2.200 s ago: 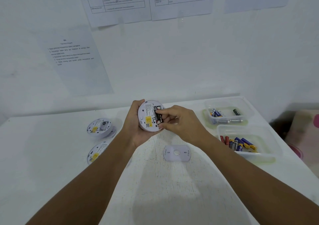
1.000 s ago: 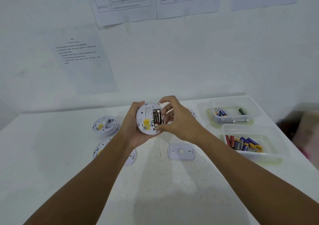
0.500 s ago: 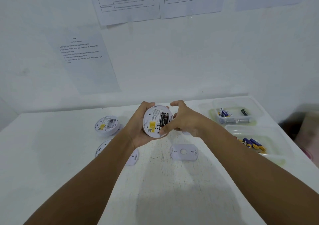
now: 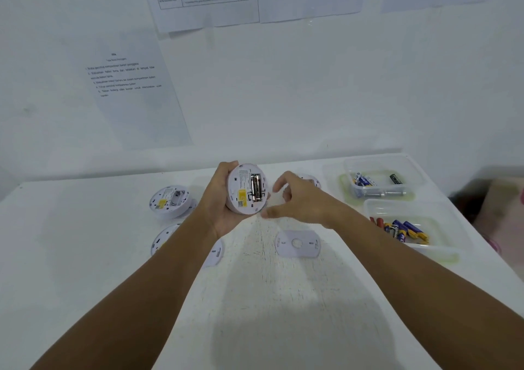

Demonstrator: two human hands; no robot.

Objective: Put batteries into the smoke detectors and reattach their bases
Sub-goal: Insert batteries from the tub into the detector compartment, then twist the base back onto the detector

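Head view shows a white table [image 4: 85, 270] against a white wall hung with printed sheets [image 4: 133, 91]. Left hand [image 4: 224, 205] grips a smoke detector [image 4: 246, 189] above the tabletop, batteries [image 4: 255, 187] seated inside; right hand [image 4: 300, 199] hovers beside it, fingers loosely spread, holding nothing. A base [image 4: 297, 242] lies flat below them.

Little is legible. The printed sheet [image 4: 133, 86] taped to the wall left of the held smoke detector [image 4: 246, 189] carries numbered lines too blurred to read. The detector's yellow label [image 4: 242, 194] and the battery [image 4: 402, 237] wrappers to its right are unreadable too.
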